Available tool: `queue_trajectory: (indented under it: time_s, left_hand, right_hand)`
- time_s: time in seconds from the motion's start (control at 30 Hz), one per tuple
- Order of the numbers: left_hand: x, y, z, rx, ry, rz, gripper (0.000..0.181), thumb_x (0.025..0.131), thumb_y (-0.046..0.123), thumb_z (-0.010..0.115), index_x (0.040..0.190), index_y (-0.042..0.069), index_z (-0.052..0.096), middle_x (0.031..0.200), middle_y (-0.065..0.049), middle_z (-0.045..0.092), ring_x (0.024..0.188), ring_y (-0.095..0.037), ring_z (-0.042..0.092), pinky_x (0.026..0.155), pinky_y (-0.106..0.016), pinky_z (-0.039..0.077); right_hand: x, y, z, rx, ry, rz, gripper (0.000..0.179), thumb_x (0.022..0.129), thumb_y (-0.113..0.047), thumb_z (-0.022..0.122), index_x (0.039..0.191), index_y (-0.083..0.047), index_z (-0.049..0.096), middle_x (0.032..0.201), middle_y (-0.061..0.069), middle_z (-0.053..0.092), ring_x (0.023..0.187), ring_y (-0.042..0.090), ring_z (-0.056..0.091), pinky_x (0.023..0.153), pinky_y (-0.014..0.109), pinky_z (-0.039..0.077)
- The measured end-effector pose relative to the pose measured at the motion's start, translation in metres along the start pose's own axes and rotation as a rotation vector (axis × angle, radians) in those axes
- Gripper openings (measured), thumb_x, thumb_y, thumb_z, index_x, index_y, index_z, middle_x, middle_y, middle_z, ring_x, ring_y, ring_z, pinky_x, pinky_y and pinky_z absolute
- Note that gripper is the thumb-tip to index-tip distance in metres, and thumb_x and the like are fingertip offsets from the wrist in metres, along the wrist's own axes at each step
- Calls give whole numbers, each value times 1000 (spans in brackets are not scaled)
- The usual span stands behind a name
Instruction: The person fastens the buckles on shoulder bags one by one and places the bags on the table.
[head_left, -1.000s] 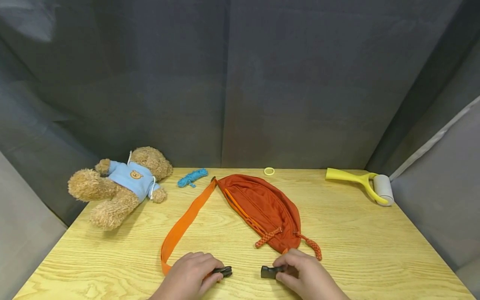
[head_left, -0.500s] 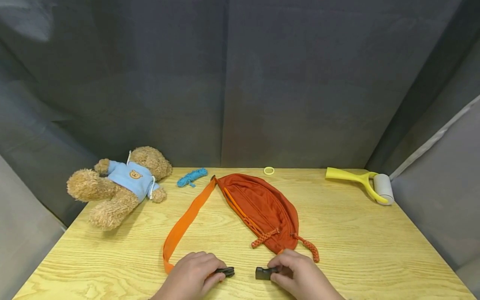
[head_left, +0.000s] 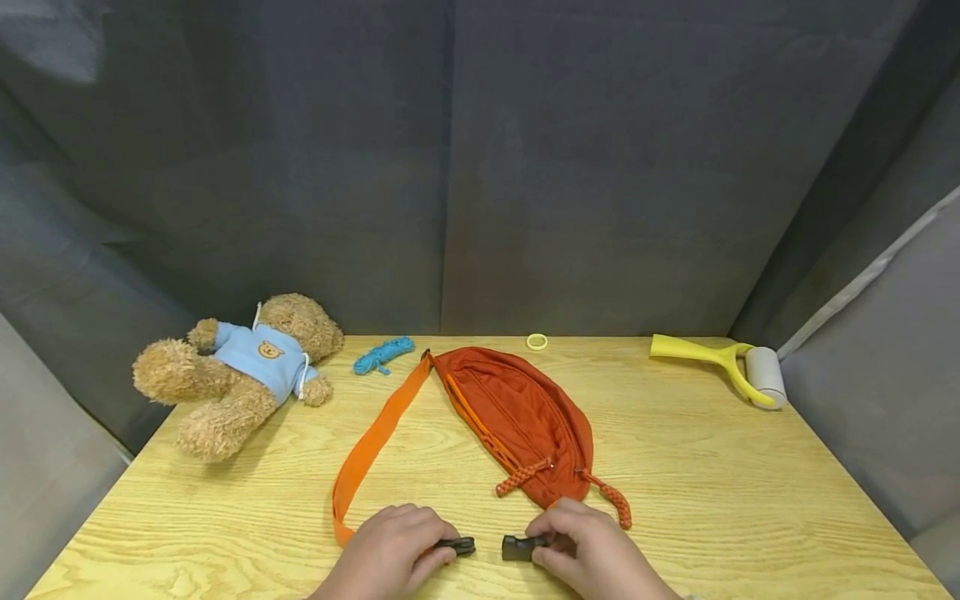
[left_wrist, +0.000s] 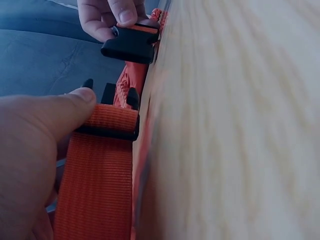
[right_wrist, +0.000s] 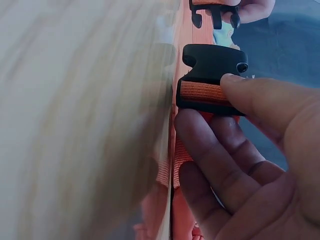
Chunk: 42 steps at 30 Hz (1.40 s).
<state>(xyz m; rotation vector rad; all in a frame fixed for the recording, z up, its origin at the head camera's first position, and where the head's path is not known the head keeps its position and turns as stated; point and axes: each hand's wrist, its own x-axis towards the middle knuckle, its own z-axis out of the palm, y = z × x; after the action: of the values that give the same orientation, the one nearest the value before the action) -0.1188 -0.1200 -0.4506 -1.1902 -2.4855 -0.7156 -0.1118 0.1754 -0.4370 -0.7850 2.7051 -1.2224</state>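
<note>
The left hand [head_left: 392,552] is pinching the pronged buckle half [head_left: 457,546] in its grip, thumb lying on the orange strap [left_wrist: 97,165] just behind the prongs, which are pointing away from that grip toward the right hand [head_left: 592,554]. The right hand is gripping the socket buckle half [head_left: 519,547], thumb pressing the strap loop on its back, its open mouth facing the prongs. Both halves are lying just above the worktop [head_left: 735,500], apart by a narrow gap, long axes roughly in one line running from grip to grip. Neither hand is clearly nearer the gap. Beyond the right grip, the orange waist bag [head_left: 517,421] is stretching away, strap looping round to the left grip.
</note>
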Motion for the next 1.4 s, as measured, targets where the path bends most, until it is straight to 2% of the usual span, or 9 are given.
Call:
queue_trajectory:
  time_s: [0.3,0.57,0.77,1.1,1.4]
  left_hand:
    - [3,2,1,-2,-8,11,7,94,24,73,101,24,71,93,16,67,83,1,62,72,-21,51]
    - [5,3,2,-23,-29,11,8,96,25,70,103,24,71,94,16,67,84,1,62,74,-20,51]
    - [7,4,4,-29,-1,26,7,95,25,72,101,24,70,92,17,66,82,2,61,74,-17,50]
    - [8,5,7,-10,0,34,6,95,26,71,101,25,70,91,18,65,82,3,60,74,-17,49]
    - [9,6,4,-18,-22,13,5,97,26,69,102,25,70,93,17,66,84,2,61,75,-19,51]
  right_hand:
    - [4,-4,3,-33,4,4,15,88,-20,79,100,-25,72,93,-14,59,80,-3,54,67,22,51]
    - [7,-7,9,-29,24,-43,15,88,-18,79,100,-22,72,94,-12,60,80,-3,55,67,22,52]
    - [9,-10,12,-33,28,-55,14,88,-17,79,99,-23,72,92,-14,57,79,-2,53,67,21,50]
    - [10,-11,14,-20,26,-64,14,89,-17,78,98,-25,71,94,-15,58,79,0,53,66,22,49]
    - [10,-12,17,-16,34,-79,16,87,-14,79,96,-25,71,93,-15,58,79,-1,54,67,22,51]
